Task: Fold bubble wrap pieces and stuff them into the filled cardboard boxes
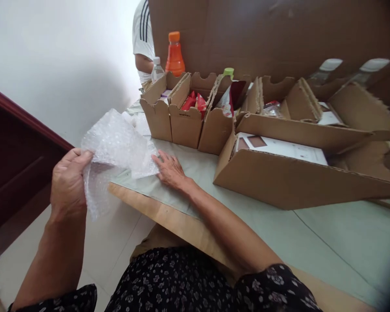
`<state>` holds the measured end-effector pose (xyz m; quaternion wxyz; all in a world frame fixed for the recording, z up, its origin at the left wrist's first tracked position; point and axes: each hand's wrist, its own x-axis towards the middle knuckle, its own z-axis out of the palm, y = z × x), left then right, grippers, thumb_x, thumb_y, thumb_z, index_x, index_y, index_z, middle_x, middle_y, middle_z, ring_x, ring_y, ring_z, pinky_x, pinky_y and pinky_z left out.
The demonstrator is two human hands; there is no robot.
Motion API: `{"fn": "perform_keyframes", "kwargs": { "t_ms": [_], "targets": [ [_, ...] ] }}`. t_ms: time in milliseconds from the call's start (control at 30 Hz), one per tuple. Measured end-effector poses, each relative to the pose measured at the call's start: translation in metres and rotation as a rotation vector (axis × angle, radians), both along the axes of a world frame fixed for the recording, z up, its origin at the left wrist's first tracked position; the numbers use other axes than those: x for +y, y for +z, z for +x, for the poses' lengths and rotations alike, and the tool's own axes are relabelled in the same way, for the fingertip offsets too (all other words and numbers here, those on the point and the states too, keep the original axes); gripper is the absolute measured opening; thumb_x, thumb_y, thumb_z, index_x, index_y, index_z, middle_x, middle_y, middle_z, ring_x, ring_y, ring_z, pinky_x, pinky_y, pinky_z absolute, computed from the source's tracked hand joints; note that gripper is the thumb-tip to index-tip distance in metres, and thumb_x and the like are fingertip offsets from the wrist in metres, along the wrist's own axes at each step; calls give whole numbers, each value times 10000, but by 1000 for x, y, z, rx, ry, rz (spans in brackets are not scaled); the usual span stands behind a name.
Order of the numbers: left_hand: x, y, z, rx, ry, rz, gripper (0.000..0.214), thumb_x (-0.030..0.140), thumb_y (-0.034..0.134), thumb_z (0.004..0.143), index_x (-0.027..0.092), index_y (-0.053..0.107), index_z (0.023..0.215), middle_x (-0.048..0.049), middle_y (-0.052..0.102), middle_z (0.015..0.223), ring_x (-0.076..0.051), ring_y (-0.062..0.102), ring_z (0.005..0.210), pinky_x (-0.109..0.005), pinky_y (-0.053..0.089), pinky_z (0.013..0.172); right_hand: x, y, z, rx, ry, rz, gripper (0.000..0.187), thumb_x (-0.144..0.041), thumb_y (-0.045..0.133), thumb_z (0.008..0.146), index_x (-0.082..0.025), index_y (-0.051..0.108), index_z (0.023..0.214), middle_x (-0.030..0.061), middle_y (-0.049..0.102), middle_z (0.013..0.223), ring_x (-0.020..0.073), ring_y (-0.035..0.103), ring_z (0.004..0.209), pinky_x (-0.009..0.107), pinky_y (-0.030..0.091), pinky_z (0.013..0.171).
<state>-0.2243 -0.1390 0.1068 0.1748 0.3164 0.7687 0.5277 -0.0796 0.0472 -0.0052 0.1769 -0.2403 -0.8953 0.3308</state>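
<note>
A sheet of clear bubble wrap [120, 141] stretches between my two hands over the left corner of the table. My left hand [69, 180] is closed on its left edge, thumb on top, out past the table's edge. Part of the sheet hangs down below that hand. At the other end, my right hand [171, 170] has the right corner between thumb and forefinger, low over the green table cover [195, 167]. Its other fingers are loosely spread. More bubble wrap [142, 123] lies behind, beside the cardboard bins.
Several cardboard bins [186, 125] with packets stand in a row; a longer bin [299, 180] holding a white box [281, 149] is in front. Behind are an orange bottle [175, 56], clear bottles [157, 70] and a cardboard panel [263, 39]. Another person's sleeve [143, 30] shows at the back.
</note>
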Motion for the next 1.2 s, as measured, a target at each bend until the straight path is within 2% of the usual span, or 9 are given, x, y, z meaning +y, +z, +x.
{"fn": "perform_keyframes", "kwargs": {
  "t_ms": [167, 267, 367, 500, 633, 767, 933, 1067, 1200],
  "targets": [
    [9, -10, 64, -430, -170, 63, 142, 332, 760, 803, 214, 682, 825, 26, 677, 682, -135, 602, 577, -267, 549, 637, -27, 26, 119, -5, 13, -34, 802, -194, 646, 876, -274, 378, 1629, 124, 343, 1712, 356, 353, 1563, 637, 302, 1242],
    [21, -38, 103, -580, -442, -29, 200, 390, 786, 811, 201, 719, 820, -8, 718, 755, -151, 639, 657, -272, 550, 677, -69, 35, 199, 122, -84, -177, 1036, -498, 791, 844, -370, 202, 1687, 82, 296, 1737, 368, 334, 1576, 630, 326, 1251],
    [35, -66, 144, -658, -780, -83, 231, 408, 810, 788, 191, 730, 777, -55, 754, 923, -189, 683, 814, -293, 552, 743, -110, 28, 242, 153, -237, -233, 1219, -629, 901, 680, -339, 266, 1679, 112, 347, 1713, 404, 376, 1550, 607, 382, 1234],
    [57, -77, 182, -805, -1068, -144, 259, 396, 835, 728, 183, 690, 755, -47, 732, 886, -164, 645, 752, -270, 506, 694, -127, 13, 268, 288, -566, -398, 602, -531, 728, 893, -259, 647, 1424, 115, 724, 1354, 311, 715, 1197, 460, 599, 1011],
    [77, -65, 179, -782, -1087, -321, 235, 312, 793, 693, 179, 663, 836, -1, 687, 778, -131, 612, 673, -239, 464, 651, -115, 19, 309, 455, -832, -462, 292, -487, 703, 901, -226, 785, 1002, 51, 800, 861, 207, 741, 732, 292, 598, 644],
    [93, -67, 152, -484, -1163, -444, 246, 278, 704, 727, 206, 624, 948, 28, 659, 758, -124, 578, 644, -225, 411, 604, -95, 23, 343, 484, -1039, -341, 260, -450, 750, 840, -219, 770, 957, 29, 773, 788, 173, 679, 647, 275, 537, 590],
    [109, -87, 133, 287, -1198, -490, 327, 171, 549, 764, 206, 660, 1070, 48, 608, 658, -148, 567, 594, -244, 414, 571, -72, -1, 355, 275, -1084, -146, 289, -459, 675, 847, -201, 752, 952, 37, 763, 791, 192, 665, 673, 328, 540, 660],
    [105, -94, 142, 790, -945, -349, 387, 95, 520, 832, 166, 686, 1174, -135, 752, 1052, -304, 701, 983, -445, 550, 856, -68, -22, 363, -33, -1073, 28, 326, -452, 601, 896, -197, 759, 1022, 91, 788, 899, 260, 700, 779, 413, 542, 773],
    [78, -102, 167, 1044, -952, -8, 378, 151, 571, 940, 160, 652, 1309, -203, 587, 1496, -385, 509, 1416, -576, 433, 1142, -80, -20, 358, -167, -1064, 453, 461, -463, 563, 968, -145, 686, 1278, 181, 749, 1198, 329, 684, 999, 488, 517, 890]
  ]
}}
